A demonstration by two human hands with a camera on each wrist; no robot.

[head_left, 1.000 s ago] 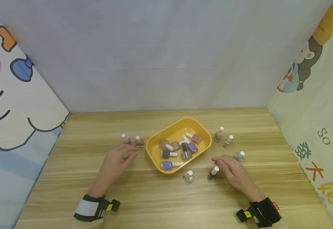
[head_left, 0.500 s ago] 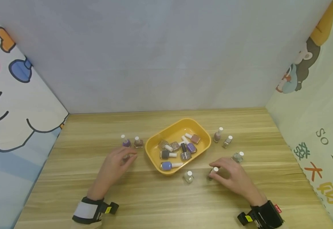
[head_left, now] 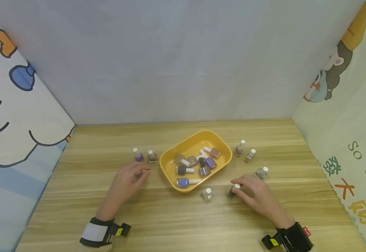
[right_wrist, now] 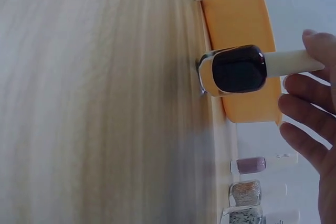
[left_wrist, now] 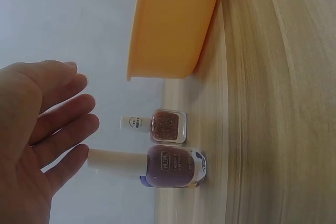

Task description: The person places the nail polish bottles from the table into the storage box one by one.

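One white-capped dark glass bottle [right_wrist: 239,70], pinched by my right hand [head_left: 258,194], my left hand [head_left: 126,179] hung loosely spread beside a white-capped mauve glass bottle [left_wrist: 170,167]

Your wood-grain worktop [head_left: 183,224] carries a yellow tray [head_left: 198,140], with a purple bottle [head_left: 139,157] and a brown bottle [head_left: 152,158] on its left and white-capped bottles [head_left: 238,151] on its right.
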